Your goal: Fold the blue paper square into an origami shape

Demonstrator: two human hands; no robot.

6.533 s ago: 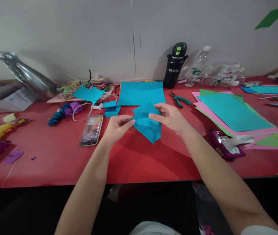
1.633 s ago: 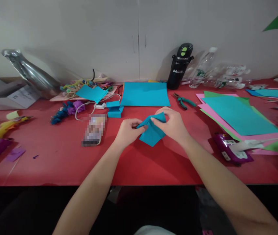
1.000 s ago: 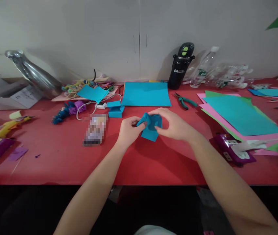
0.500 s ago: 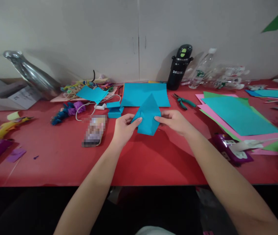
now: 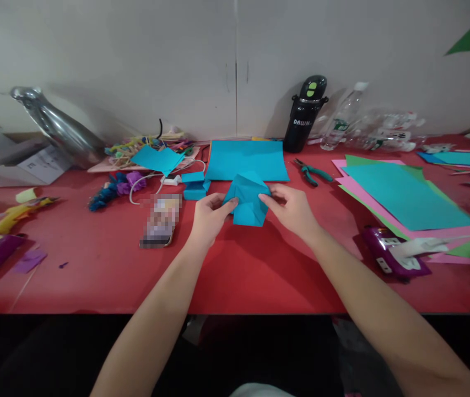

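Between my two hands is a creased, partly folded sheet of blue paper (image 5: pixel 250 207), held up over the red table. My left hand (image 5: pixel 212 218) pinches its left side, thumb on the near face and fingers behind. The right side is pinched the same way by my right hand (image 5: pixel 290 209). Some of the fingertips are hidden behind the paper. Just beyond lies a flat blue sheet (image 5: pixel 245 157), and to the left stands a small folded blue paper piece (image 5: pixel 195 186).
A phone (image 5: pixel 162 220) lies left of my hands. Pliers (image 5: pixel 312 172) and a black bottle (image 5: pixel 306 116) are beyond on the right. Coloured paper sheets (image 5: pixel 408 193) and a purple power strip (image 5: pixel 395 253) sit farther right. A steel flask (image 5: pixel 57 127) leans at the back left.
The pointed top of the held blue paper has come down, so its upper outline is now lower and flatter. Both hands keep their grip in nearly the same place.
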